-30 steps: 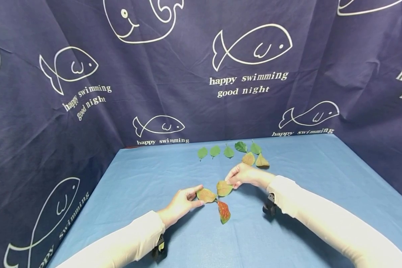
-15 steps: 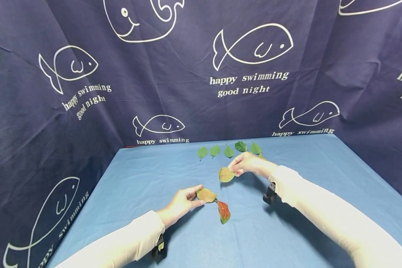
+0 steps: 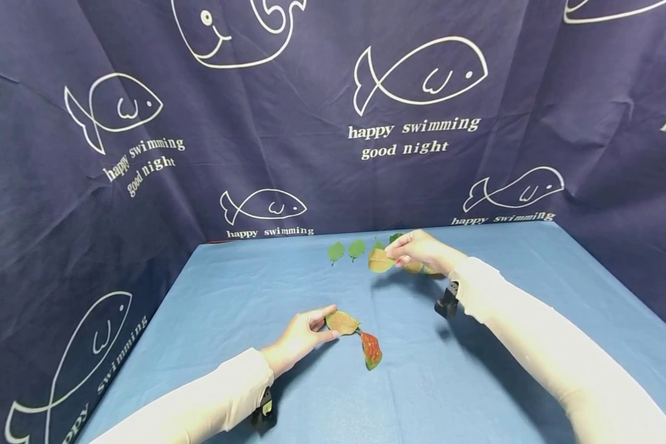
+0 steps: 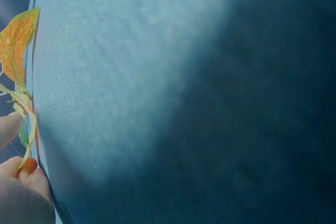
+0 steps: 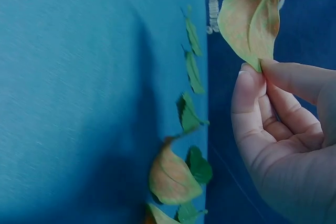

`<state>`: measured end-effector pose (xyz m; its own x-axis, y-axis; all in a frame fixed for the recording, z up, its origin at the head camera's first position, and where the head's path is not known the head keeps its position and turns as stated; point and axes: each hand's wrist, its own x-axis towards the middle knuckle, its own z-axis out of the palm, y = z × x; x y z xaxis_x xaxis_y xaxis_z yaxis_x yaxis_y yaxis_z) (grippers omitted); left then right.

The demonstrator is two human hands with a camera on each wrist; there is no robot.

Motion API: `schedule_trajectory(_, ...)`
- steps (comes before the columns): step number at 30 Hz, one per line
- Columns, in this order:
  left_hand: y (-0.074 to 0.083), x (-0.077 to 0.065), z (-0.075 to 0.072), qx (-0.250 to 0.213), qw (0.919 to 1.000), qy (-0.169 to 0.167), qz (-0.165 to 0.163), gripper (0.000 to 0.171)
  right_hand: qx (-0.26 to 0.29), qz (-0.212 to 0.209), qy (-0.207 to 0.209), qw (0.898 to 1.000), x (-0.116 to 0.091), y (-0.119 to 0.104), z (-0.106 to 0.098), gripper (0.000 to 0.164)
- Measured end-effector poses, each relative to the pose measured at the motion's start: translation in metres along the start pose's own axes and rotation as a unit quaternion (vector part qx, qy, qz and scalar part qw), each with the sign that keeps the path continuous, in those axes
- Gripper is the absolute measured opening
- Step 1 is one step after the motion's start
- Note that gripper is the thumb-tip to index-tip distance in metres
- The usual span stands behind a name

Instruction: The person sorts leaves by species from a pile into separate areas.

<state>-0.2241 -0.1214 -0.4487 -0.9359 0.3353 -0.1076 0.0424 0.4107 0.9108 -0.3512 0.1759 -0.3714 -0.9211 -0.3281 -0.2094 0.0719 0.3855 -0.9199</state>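
Between thumb and fingers, my left hand (image 3: 300, 336) holds a yellow-orange leaf (image 3: 342, 322) by its left end, low over the blue cloth. A red-spotted leaf (image 3: 371, 350) lies at that leaf's stem end; the left wrist view shows it as an orange leaf (image 4: 18, 45) beyond the fingers. Farther back, my right hand (image 3: 424, 251) pinches another yellowish leaf (image 3: 380, 261) by its edge, raised above the cloth. In the right wrist view this leaf (image 5: 252, 22) has its stem pointing up and away from the fingertips (image 5: 247, 90).
Green leaves (image 3: 335, 251) stand in a row along the back of the blue table (image 3: 244, 290). Yellow-brown leaves (image 5: 173, 177) lie in front of the row's right part, partly hidden by the right hand in the head view. Behind hangs a dark blue fish-print curtain (image 3: 322, 160).
The right hand has carried its yellowish leaf away from the other two, back toward the green row, where it now overlaps some leaves. The left hand stays in place with its leaf.
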Motion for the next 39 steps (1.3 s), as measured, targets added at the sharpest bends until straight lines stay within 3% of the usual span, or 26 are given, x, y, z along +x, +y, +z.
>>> schedule_trajectory(11,0.000,-0.001,-0.001,-0.005,1.0000,0.001,0.000,0.060,0.007,0.018,0.044,0.999,0.013,0.003,-0.015,0.037)
schedule_trajectory(30,-0.003,0.002,-0.001,0.002,0.9999,0.005,0.010,0.059,0.001,0.038,0.057,0.998,0.033,0.019,-0.009,0.031)
schedule_trajectory(39,-0.004,0.002,0.000,0.002,0.9999,0.003,0.013,0.059,-0.015,0.073,0.051,0.996,0.035,0.023,-0.006,0.028)
